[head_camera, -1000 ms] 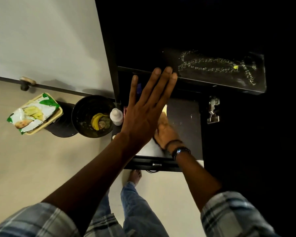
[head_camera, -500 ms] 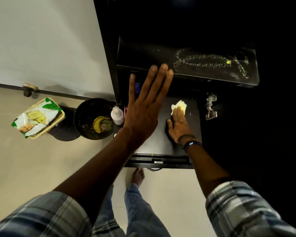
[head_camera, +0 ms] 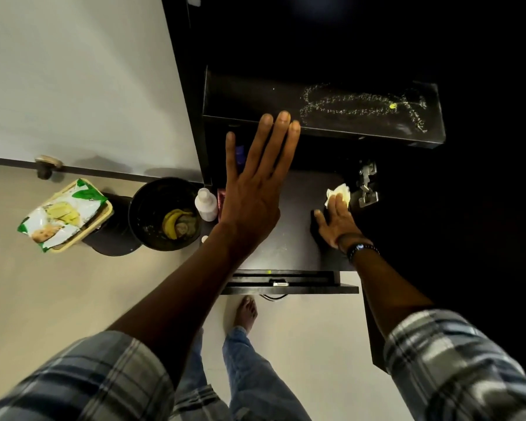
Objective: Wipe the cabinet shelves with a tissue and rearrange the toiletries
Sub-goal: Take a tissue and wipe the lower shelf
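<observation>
The left hand (head_camera: pixel 252 196) is raised flat, with its fingers straight and slightly spread and the thumb held apart. Its fingertips lie over the front edge of the upper shelf (head_camera: pixel 249 98); whether they touch it cannot be told.

To the right of it and lower, the right hand (head_camera: pixel 336 221) lies palm down with straight fingers on the lower shelf (head_camera: pixel 289 238). It presses a crumpled pale tissue (head_camera: pixel 337 192) under its fingertips near the shelf's right rear corner.

Both shelves are flat dark boards with square edges, and the lower one has a dull, faintly speckled sheen. Between the two hands the lower shelf lies bare.

Just right of the tissue, a metal hinge (head_camera: pixel 366 186) sits on the cabinet side. Beyond the left fingertips and to their right, a fine beaded chain (head_camera: pixel 359 106) lies looped on the upper shelf.

Left of the left hand stands a small round white bottle (head_camera: pixel 206 205). A red packet (head_camera: pixel 221 197), partly hidden, sits between the bottle and the hand.

Further left, a round black bin (head_camera: pixel 143 205) holds a banana peel (head_camera: pixel 172 221). Beyond the bin, a glossy green-and-white packet (head_camera: pixel 64 214) rests on a pale tray (head_camera: pixel 107 212); its print is too small to read.

A dark beaded band (head_camera: pixel 362 249) circles the right wrist.
</observation>
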A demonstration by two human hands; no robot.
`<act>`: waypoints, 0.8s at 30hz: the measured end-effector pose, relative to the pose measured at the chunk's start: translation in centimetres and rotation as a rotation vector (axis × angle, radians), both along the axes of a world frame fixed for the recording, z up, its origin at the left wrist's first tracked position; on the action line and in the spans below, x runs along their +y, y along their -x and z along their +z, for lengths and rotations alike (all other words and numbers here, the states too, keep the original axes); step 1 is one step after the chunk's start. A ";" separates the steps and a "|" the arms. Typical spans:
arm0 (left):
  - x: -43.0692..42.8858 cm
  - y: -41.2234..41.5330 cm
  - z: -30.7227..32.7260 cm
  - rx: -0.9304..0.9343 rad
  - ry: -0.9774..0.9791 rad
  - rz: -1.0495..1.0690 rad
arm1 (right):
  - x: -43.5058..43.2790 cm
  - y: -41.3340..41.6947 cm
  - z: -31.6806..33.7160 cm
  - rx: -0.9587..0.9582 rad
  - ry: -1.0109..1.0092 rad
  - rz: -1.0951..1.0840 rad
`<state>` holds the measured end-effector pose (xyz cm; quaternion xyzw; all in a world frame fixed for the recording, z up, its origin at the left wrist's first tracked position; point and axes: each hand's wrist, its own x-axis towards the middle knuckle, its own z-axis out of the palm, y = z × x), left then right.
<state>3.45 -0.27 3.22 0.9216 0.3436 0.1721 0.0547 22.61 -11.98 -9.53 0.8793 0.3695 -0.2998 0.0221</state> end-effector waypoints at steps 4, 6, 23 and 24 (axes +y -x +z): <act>-0.1 0.0 0.1 0.011 -0.013 0.001 | 2.7 3.7 -0.8 -0.001 -0.107 0.099; 0.0 0.0 0.2 -0.002 -0.008 -0.003 | 0.6 7.9 -1.3 0.010 -0.151 0.199; 0.0 -0.4 -0.4 -0.019 -0.009 0.021 | -4.0 11.6 -2.6 -0.066 -0.151 0.279; 0.1 -0.4 -0.4 -0.020 -0.017 0.016 | -4.4 13.0 -2.7 -0.064 -0.174 0.339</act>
